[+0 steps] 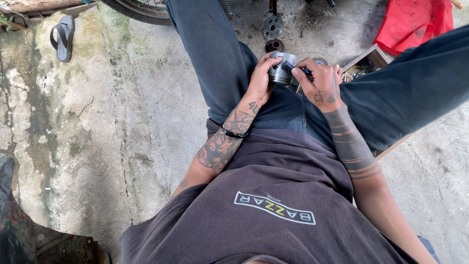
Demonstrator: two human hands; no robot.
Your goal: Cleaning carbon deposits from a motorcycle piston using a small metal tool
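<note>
Between the knees, far from the camera, the left hand (261, 78) is curled shut around a piston (282, 69), a short grey metal cylinder, with the thumb over its top rim. The right hand (320, 80) is pinched closed on a thin dark tool (299, 68) with a blue handle, whose tip rests against the piston's side. The two hands almost touch.

Around them: jeans (220, 54) fill both sides, the legs spread left and right, and a dark shirt (273, 205) covers the near middle. Just beyond the piston, on the concrete floor (112, 122), lie a small sprocket (272, 25) and a dark round part (274, 46). A wooden box (373, 57) sits right of the hands, partly behind the right leg, with small bits inside that are hard to make out. A red cloth (415, 22) lies at far right, a sandal (63, 36) at far left, and a tyre (139, 11) runs along the top edge, cut off.

The right palm hides the tool's handle end, and the fingers cover much of the piston. The dark rusty mass at near left is cut off and unclear.
</note>
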